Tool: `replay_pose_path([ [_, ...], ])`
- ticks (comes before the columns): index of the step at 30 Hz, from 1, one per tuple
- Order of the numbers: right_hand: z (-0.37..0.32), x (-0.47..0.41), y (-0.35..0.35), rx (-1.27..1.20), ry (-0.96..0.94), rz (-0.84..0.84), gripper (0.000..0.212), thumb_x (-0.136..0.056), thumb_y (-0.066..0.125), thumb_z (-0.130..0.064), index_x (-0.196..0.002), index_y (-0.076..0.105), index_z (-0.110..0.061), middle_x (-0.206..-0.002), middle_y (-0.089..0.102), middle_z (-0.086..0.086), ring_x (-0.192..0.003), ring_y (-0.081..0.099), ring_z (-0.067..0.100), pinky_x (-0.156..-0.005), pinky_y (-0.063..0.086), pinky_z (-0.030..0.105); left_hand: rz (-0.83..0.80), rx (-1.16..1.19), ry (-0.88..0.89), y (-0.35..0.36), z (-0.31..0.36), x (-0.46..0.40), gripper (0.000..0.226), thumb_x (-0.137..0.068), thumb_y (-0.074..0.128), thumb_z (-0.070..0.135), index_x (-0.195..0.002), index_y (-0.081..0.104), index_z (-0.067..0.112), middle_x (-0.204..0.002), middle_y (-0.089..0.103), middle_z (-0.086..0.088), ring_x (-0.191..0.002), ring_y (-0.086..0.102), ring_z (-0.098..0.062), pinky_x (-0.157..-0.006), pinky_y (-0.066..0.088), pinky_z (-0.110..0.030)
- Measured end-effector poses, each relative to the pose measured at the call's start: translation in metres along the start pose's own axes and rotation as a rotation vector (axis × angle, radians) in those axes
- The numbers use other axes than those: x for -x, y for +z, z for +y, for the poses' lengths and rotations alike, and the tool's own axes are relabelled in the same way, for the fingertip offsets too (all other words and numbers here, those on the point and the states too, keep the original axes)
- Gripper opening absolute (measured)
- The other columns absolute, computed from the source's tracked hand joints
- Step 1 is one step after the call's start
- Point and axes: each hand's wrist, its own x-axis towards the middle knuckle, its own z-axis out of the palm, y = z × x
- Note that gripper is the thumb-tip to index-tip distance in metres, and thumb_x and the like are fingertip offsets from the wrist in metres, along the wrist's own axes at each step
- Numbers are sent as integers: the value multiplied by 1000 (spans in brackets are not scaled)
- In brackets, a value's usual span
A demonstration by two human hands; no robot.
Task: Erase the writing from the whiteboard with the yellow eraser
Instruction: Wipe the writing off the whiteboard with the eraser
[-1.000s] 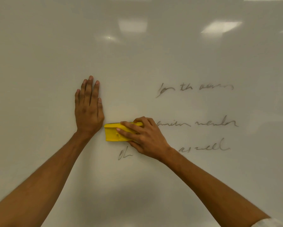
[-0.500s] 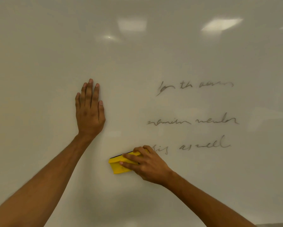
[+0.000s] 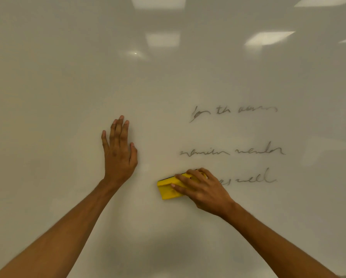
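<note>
The whiteboard [image 3: 67, 77] fills the whole view. Three lines of dark cursive writing [image 3: 232, 151] stand right of centre. My right hand [image 3: 202, 189] grips the yellow eraser [image 3: 168, 190] and presses it flat on the board at the left end of the bottom line, covering the start of that line. My left hand [image 3: 119, 153] rests flat on the board with its fingers straight and pointing up, left of the eraser and holding nothing.
Ceiling lights [image 3: 162, 39] reflect in the glossy upper part of the board. A faint shadow lies on the board low in the middle, between my forearms.
The eraser went down from the middle line to the bottom line, then slid right and slightly up. The first words of the bottom line are gone or covered. My left hand stayed put.
</note>
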Motion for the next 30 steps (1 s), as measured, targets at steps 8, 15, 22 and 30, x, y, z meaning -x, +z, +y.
replay_pose_path([
  [8,70,-37,-46,138,124,146,54,-89,65,-21,-140,49,-29,-140,54,3,-112,56,31,-87,40,43,-16,40,65,2,26,-30,71,-88,48,8,-154,24,10,-164,20,-11,-153,14,-26,-122,4,-54],
  [15,120,-77,-81,202,196,170,49,-94,56,-30,-142,46,-30,-141,52,3,-113,55,30,-89,42,44,-47,51,113,6,41,-51,69,-90,48,11,-155,23,12,-164,20,-9,-153,14,-23,-122,5,-53],
  [22,137,-98,-95,132,369,198,53,-95,54,-42,-145,40,-29,-141,52,-2,-107,55,29,-87,41,41,-60,18,128,9,43,-58,63,-97,46,17,-156,23,14,-164,19,-7,-153,15,-22,-122,7,-54],
  [30,82,-55,-61,24,474,241,56,-90,60,-43,-143,45,-28,-136,56,-5,-94,52,26,-76,40,36,-100,-43,166,13,42,-45,62,-98,44,18,-156,23,14,-165,19,-8,-153,15,-22,-122,10,-56],
])
